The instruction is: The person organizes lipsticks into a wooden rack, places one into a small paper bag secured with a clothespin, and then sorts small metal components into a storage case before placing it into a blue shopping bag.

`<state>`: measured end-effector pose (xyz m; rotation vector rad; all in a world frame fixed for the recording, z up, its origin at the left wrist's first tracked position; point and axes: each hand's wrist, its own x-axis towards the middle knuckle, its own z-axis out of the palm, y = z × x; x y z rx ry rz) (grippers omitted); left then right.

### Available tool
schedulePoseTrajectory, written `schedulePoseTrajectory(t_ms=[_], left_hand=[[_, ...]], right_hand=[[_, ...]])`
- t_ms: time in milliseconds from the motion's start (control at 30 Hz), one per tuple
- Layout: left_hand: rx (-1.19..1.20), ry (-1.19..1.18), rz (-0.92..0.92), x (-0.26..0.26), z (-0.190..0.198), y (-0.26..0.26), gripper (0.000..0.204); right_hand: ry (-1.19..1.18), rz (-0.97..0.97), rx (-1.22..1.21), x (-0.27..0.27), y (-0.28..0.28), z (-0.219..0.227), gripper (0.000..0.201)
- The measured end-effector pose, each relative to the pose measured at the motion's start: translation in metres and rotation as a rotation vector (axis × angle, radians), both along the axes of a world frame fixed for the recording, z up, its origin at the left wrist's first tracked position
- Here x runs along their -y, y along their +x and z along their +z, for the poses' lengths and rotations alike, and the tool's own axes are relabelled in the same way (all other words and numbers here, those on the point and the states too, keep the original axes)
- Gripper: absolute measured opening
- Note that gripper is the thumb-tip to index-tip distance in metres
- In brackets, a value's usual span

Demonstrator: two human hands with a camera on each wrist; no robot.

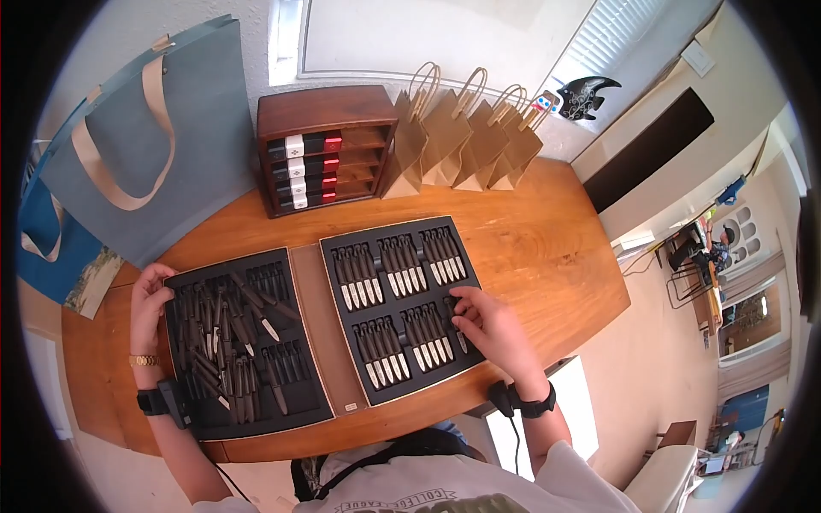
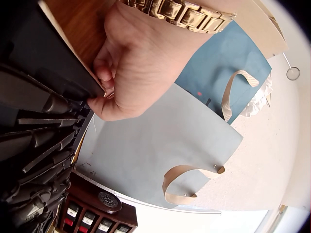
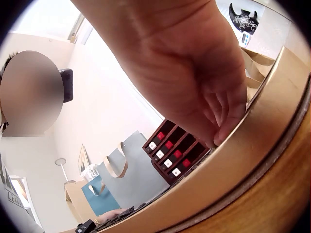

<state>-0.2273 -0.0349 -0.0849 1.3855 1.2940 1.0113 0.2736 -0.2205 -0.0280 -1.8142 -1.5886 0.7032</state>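
A hinged case lies spread on the table. Its left tray [image 1: 318, 402] holds a jumbled heap of dark-handled knives [image 1: 224, 329], with a few lying in slots. In the right tray [image 1: 389, 309] similar knives [image 1: 398, 265] stand in neat rows, blades toward the person. My left hand [image 1: 152, 299] pinches the left tray's outer rim between thumb and fingers, as the left wrist view shows. At the lower right compartment, my right hand [image 1: 494, 329] pinches a small knife [image 1: 462, 341] by its dark handle. The right wrist view hides those fingertips behind the case edge [image 3: 243, 150].
Behind the case stands a wooden rack [image 1: 325, 103] with black, white and red boxes. Several brown paper bags [image 1: 440, 145] are right of it. A large grey-blue gift bag [image 1: 197, 103] and a blue bag [image 1: 64, 256] stand left. The wooden table [image 1: 547, 248] extends to the right.
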Motion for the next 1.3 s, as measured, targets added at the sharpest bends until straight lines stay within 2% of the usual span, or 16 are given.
schedulePoseTrajectory(t_ms=[267,700,900,1033,1133,1200,1300], left_hand=[[0.023,-0.011,-0.029,-0.004,-0.005,-0.004,0.028],[-0.010,-0.003,-0.035,-0.003,-0.004,-0.005,0.027],[-0.057,-0.008,-0.034,-0.004,-0.003,-0.006,0.027],[0.007,-0.013,-0.045,0.003,0.007,0.004,0.028],[0.022,0.053,-0.030,0.009,0.011,0.011,0.028],[0.023,0.088,-0.022,0.004,-0.001,0.004,0.029],[-0.028,0.072,-0.012,0.003,0.001,0.004,0.025]], right_hand=[[0.119,0.014,0.105,0.008,-0.002,-0.007,0.022],[0.088,0.009,0.093,0.020,-0.002,-0.008,0.026],[0.094,0.049,0.183,0.018,-0.002,-0.006,0.028],[0.097,0.050,0.161,0.020,-0.001,-0.007,0.027],[0.133,0.052,0.210,0.023,-0.006,-0.009,0.028],[0.172,-0.032,0.341,0.027,-0.022,-0.006,0.030],[0.198,-0.056,0.296,0.028,-0.059,0.016,0.030]])
